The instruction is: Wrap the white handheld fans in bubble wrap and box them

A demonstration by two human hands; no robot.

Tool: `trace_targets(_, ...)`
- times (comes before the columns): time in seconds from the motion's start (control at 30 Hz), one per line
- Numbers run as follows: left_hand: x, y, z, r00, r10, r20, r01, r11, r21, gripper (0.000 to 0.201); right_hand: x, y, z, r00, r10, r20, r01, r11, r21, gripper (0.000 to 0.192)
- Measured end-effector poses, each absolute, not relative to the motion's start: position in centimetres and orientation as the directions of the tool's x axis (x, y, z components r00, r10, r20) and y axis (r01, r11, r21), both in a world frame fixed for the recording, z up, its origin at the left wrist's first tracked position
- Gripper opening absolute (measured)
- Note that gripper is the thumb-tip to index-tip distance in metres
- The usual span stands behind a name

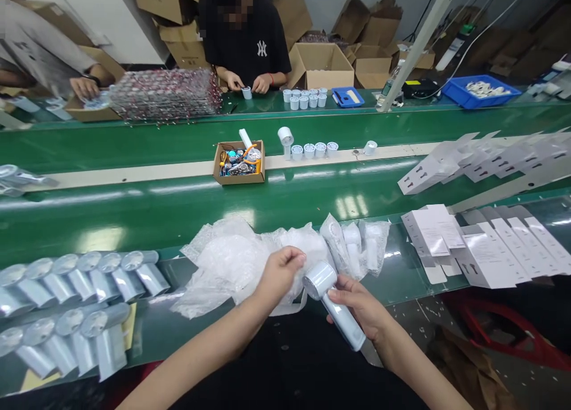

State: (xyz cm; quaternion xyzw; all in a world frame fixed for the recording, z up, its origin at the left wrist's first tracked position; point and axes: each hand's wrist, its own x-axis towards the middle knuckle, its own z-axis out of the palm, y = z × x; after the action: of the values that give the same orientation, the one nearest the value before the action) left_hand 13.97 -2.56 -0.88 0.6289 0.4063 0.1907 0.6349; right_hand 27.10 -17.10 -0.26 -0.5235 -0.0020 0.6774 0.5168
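Note:
My right hand is wrapped around the handle of a pale blue handheld fan, its round head tilted up to the left. Just left of the fan head is my left hand, thumb and fingertips pressed together in a pinch. Whether anything thin is between those fingertips I cannot make out. Beneath and behind the left hand lies a pile of clear bubble wrap bags. Several bagged fans rest beyond the fan head. Two rows of unwrapped fans lie at the left.
White boxes are laid out at the right. Across the green conveyor stand a small carton of parts and several white cups. A co-worker in a black shirt handles a small cup opposite; another person's sleeve shows left.

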Motion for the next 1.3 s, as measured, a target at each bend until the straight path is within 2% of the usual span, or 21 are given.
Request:
trace_targets(0.07, 13.2, -3.1, -0.2, 0.714, 0.697, 0.059, 0.176, -0.260, 0.949, 0.014, 26.6, -17.0, 0.0, 0.146, 0.690, -0.709, -0.699, -0.436, -0.567, 0.045)
trace_targets(0.13, 12.4, -3.5, 0.1, 0.761, 0.551, 0.343, 0.041, -0.568, 0.822, 0.016, 26.0, -16.9, 0.4, 0.207, 0.682, -0.701, -0.703, -0.394, -0.592, 0.048)
trace_targets(0.2, 11.5, -3.7, 0.0, 0.762, 0.421, 0.492, -0.046, -0.722, 0.690, 0.018, 25.5, -16.9, 0.9, 0.253, 0.669, -0.699, -0.715, -0.357, -0.601, 0.051)
trace_targets(0.27, 11.0, -3.6, -0.4, 0.774, 0.344, 0.532, -0.071, -0.787, 0.613, 0.020, 25.1, -17.1, 1.4, 0.273, 0.645, -0.714, -0.741, -0.333, -0.584, 0.056)
trace_targets(0.4, 10.9, -4.1, -0.3, 0.775, 0.374, 0.510, 0.003, -0.809, 0.588, 0.021, 24.4, -17.5, 2.2, 0.262, 0.554, -0.790, -0.799, -0.334, -0.500, 0.059)
trace_targets(0.43, 11.1, -4.5, -0.1, 0.785, 0.351, 0.510, -0.017, -0.811, 0.584, 0.022, 24.2, -17.5, 2.2, 0.266, 0.546, -0.795, -0.806, -0.327, -0.494, 0.058)
trace_targets(0.53, 11.6, -5.6, 0.7, 0.872, 0.120, 0.474, -0.197, -0.802, 0.564, 0.023, 24.0, -17.2, 1.8, 0.295, 0.545, -0.785, -0.825, -0.269, -0.497, 0.055)
trace_targets(0.57, 11.7, -5.7, 0.9, 0.900, 0.087, 0.428, -0.210, -0.773, 0.598, 0.023, 24.0, -17.1, 1.6, 0.313, 0.532, -0.787, -0.826, -0.256, -0.502, 0.053)
trace_targets(0.6, 11.9, -5.7, 1.0, 0.927, 0.130, 0.352, -0.153, -0.725, 0.672, 0.022, 24.2, -17.1, 1.4, 0.335, 0.513, -0.790, -0.817, -0.260, -0.515, 0.051)
trace_targets(0.63, 12.1, -5.5, 1.2, 0.940, 0.243, 0.240, -0.033, -0.635, 0.771, 0.021, 24.5, -17.1, 1.2, 0.366, 0.496, -0.788, -0.785, -0.290, -0.548, 0.046)
trace_targets(0.7, 12.5, -5.0, 1.6, 0.883, 0.466, -0.056, 0.223, -0.311, 0.924, 0.016, 25.4, -17.8, 1.5, 0.462, 0.512, -0.725, -0.592, -0.431, -0.681, 0.038)
trace_targets(0.73, 12.6, -4.7, 1.9, 0.844, 0.501, -0.191, 0.296, -0.139, 0.945, 0.015, 26.0, -18.4, 2.0, 0.513, 0.563, -0.648, -0.408, -0.504, -0.761, 0.036)
trace_targets(0.77, 12.6, -4.5, 2.2, 0.819, 0.497, -0.286, 0.333, -0.006, 0.943, 0.013, 26.7, -19.1, 2.8, 0.537, 0.640, -0.549, -0.183, -0.547, -0.817, 0.037)
trace_targets(0.83, 12.4, -4.5, 2.9, 0.808, 0.460, -0.369, 0.355, 0.120, 0.927, 0.010, 28.0, -20.9, 4.9, 0.462, 0.794, -0.396, 0.216, -0.533, -0.818, 0.038)
trace_targets(0.9, 11.9, -5.1, 3.5, 0.851, 0.359, -0.383, 0.358, 0.139, 0.924, 0.008, 29.2, -22.8, 7.0, 0.295, 0.859, -0.419, 0.379, -0.508, -0.774, 0.031)
trace_targets(1.0, 11.6, -6.3, 3.9, 0.948, 0.068, -0.312, 0.311, 0.028, 0.950, 0.006, 30.4, -24.9, 8.0, 0.131, 0.805, -0.579, 0.356, -0.583, -0.730, 0.021)
trace_targets(1.03, 11.9, -6.5, 3.9, 0.962, 0.003, -0.274, 0.274, -0.036, 0.961, 0.007, 30.6, -25.2, 7.7, 0.134, 0.781, -0.610, 0.319, -0.616, -0.720, 0.021)
trace_targets(1.07, 12.3, -6.7, 3.8, 0.969, -0.014, -0.246, 0.244, -0.099, 0.965, 0.010, 30.7, -25.2, 7.0, 0.175, 0.756, -0.630, 0.260, -0.653, -0.711, 0.024)
trace_targets(1.17, 14.4, -6.7, 3.3, 0.961, 0.149, -0.233, 0.260, -0.195, 0.946, 0.014, 30.4, -24.4, 4.8, 0.372, 0.660, -0.653, 0.019, -0.709, -0.705, 0.036)
trace_targets(1.23, 15.5, -6.6, 3.1, 0.941, 0.236, -0.244, 0.291, -0.194, 0.937, 0.013, 30.1, -23.8, 4.1, 0.389, 0.636, -0.667, -0.093, -0.693, -0.715, 0.040)
trace_targets(1.3, 16.1, -6.7, 3.0, 0.946, 0.230, -0.231, 0.283, -0.230, 0.931, 0.013, 29.8, -23.7, 4.4, 0.362, 0.631, -0.686, -0.171, -0.679, -0.714, 0.042)
